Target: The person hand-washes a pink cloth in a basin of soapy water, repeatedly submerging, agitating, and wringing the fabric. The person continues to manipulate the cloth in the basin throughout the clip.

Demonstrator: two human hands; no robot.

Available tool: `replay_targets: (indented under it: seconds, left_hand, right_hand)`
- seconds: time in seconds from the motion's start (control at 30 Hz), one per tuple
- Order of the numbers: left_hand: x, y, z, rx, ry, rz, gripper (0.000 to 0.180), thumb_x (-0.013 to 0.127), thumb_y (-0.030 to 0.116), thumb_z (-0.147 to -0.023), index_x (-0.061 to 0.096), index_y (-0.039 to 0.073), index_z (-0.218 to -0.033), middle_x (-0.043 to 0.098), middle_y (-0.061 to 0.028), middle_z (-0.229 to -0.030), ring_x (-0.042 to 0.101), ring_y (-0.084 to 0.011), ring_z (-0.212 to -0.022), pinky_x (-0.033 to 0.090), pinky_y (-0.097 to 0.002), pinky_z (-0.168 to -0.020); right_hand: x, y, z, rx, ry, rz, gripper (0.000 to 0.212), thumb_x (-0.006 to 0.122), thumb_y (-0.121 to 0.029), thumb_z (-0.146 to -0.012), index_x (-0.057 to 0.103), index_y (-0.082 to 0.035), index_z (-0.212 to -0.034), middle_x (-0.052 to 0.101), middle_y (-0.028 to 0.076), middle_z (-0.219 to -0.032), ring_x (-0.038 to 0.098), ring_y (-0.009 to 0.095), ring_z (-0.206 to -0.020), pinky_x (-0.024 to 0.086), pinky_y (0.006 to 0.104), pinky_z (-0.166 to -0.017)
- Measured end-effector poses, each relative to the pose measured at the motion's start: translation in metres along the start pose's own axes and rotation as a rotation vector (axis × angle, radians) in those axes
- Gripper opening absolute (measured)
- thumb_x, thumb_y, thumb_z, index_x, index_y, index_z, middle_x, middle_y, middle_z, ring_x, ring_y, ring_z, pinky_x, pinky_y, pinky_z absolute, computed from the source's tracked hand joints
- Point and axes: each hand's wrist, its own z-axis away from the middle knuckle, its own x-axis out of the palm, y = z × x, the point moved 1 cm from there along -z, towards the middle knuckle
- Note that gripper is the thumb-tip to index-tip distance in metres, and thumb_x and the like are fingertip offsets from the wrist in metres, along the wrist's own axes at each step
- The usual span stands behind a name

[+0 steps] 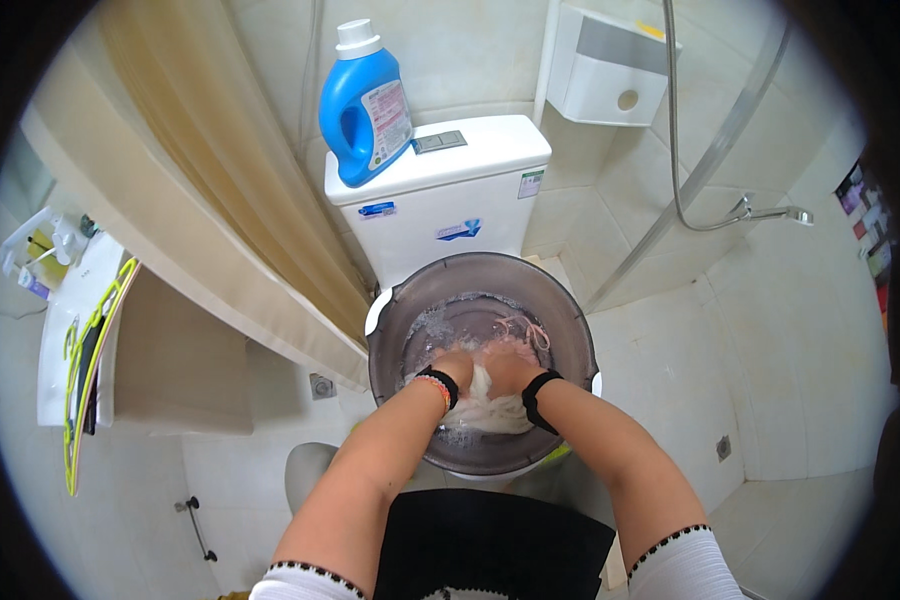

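Observation:
A translucent grey-brown plastic basin (388, 400) rests over the toilet in front of me, holding soapy water. Both of my hands are down inside it, close together. My left hand (455, 366) and my right hand (511, 371) are closed on a wet, pale garment (488, 412). Its white part bunches up between and below my wrists. Pinkish cloth lies around my fingertips, and a loose pink cord (536, 333) loops beside my right hand. My fingertips are partly hidden by water and fabric. Dark bands circle both wrists.
A blue detergent bottle (355, 110) with a white cap stands on the toilet tank (450, 180). A beige curtain (200, 210) hangs to the left, near a washstand (105, 290) with yellow-green hangers (88, 350). A shower hose (673, 130) and a white wall dispenser (600, 85) are at the right.

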Motion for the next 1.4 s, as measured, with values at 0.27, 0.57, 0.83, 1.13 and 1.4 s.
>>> replay_targets:
  seconds: [0.27, 0.57, 0.83, 1.13, 1.4]
  left_hand:
    - [-0.014, -0.004, 0.014, 0.19, 0.117, -0.067, 0.024, 0.06, 0.011, -0.086, 0.073, 0.003, -0.104, 0.069, -0.0193, -0.113, 0.067, -0.0331, -0.105, 0.053, -0.0407, -0.091]
    - [-0.025, -0.012, 0.039, 0.275, 0.24, 0.106, 0.028, 0.056, 0.013, -0.089, 0.069, 0.004, -0.112, 0.067, -0.0216, -0.114, 0.065, -0.0356, -0.106, 0.052, -0.0432, -0.091]
    - [-0.06, -0.027, 0.108, 0.2, 0.668, 0.334, 0.026, 0.069, 0.011, -0.076, 0.069, 0.006, -0.102, 0.068, -0.0203, -0.104, 0.064, -0.0374, -0.103, 0.051, -0.045, -0.088]
    - [-0.048, -0.019, 0.124, 0.434, 0.589, 0.128, 0.056, 0.09, 0.025, -0.053, 0.065, 0.003, -0.097, 0.065, -0.0189, -0.105, 0.063, -0.0361, -0.101, 0.05, -0.0425, -0.089]
    - [-0.044, -0.027, 0.095, 0.36, 0.251, 0.268, 0.107, 0.091, 0.039, -0.054, 0.041, 0.011, -0.144, 0.058, -0.022, -0.13, 0.057, -0.0355, -0.12, 0.047, -0.0398, -0.098]
  right_hand:
    - [0.011, 0.022, -0.036, -0.024, -0.146, 0.111, 0.031, 0.07, -0.019, -0.068, 0.073, -0.007, -0.097, 0.07, 0.019, -0.103, 0.066, 0.034, -0.101, 0.051, 0.0453, -0.089]
    - [-0.016, 0.024, -0.019, -0.13, 0.034, -0.068, 0.036, 0.075, -0.017, -0.07, 0.071, -0.008, -0.104, 0.07, 0.019, -0.102, 0.066, 0.036, -0.1, 0.052, 0.0418, -0.088]
    - [-0.076, 0.011, 0.055, 0.115, 0.372, -0.438, 0.032, 0.076, -0.013, -0.068, 0.069, -0.002, -0.097, 0.069, 0.02, -0.095, 0.066, 0.035, -0.093, 0.052, 0.04, -0.083]
    - [-0.066, -0.016, 0.09, -0.068, 0.516, -0.424, 0.027, 0.07, -0.009, -0.073, 0.07, -0.005, -0.1, 0.07, 0.015, -0.099, 0.066, 0.033, -0.095, 0.051, 0.0373, -0.086]
    - [-0.055, -0.016, 0.079, 0.088, 0.289, -0.102, 0.071, 0.079, -0.041, -0.066, 0.057, -0.018, -0.129, 0.063, 0.016, -0.119, 0.057, 0.038, -0.115, 0.046, 0.0494, -0.097]
